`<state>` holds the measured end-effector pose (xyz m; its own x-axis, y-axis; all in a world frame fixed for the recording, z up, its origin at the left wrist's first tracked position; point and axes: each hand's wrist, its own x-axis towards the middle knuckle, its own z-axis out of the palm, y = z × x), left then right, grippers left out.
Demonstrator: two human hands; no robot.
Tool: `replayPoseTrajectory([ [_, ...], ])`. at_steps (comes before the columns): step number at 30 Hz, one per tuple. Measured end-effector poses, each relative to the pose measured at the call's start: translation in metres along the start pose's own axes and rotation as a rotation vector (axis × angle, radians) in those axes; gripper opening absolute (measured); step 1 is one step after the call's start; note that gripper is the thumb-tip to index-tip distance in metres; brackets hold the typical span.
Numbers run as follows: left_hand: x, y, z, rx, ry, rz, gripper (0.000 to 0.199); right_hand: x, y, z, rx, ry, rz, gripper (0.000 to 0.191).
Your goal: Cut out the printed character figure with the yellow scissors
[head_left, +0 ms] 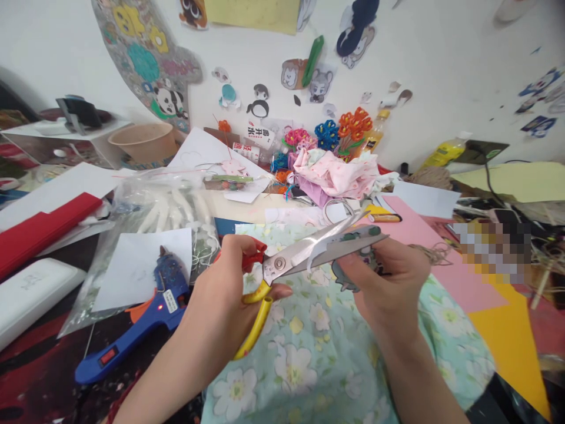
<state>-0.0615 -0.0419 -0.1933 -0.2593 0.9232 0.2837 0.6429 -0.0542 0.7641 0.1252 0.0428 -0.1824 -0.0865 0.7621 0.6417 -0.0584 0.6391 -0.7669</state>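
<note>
My left hand (229, 282) is closed around the handles of a pair of scissors (282, 262), one handle red and one yellow. The parted blades point right, with a thin white paper strip (318, 250) between them. In my right hand (388, 277), a small grey-green paper cutout (351, 272) is pinched between thumb and fingers, right at the blades. Part of the cutout is hidden by my fingers and the lower blade. Beneath both hands spreads a mint-green cloth (295, 365) with white flowers.
A blue hot glue gun (132, 335) with a lit red light lies left of my left arm, beside white paper (128, 271) on a plastic bag (154, 203). Pink (459, 277) and orange sheets (507, 335) lie at right. Beaded flowers (326, 136) and a pink cloth (339, 171) stand behind, near the wall.
</note>
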Motion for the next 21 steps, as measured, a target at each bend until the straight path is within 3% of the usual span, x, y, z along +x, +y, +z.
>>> replayPoseTrajectory([
  [21,-0.0039,0.0010,-0.0015,0.050,-0.034,-0.028,0.035,0.0010,-0.0015,-0.0016,0.046,-0.057,-0.034,0.012],
])
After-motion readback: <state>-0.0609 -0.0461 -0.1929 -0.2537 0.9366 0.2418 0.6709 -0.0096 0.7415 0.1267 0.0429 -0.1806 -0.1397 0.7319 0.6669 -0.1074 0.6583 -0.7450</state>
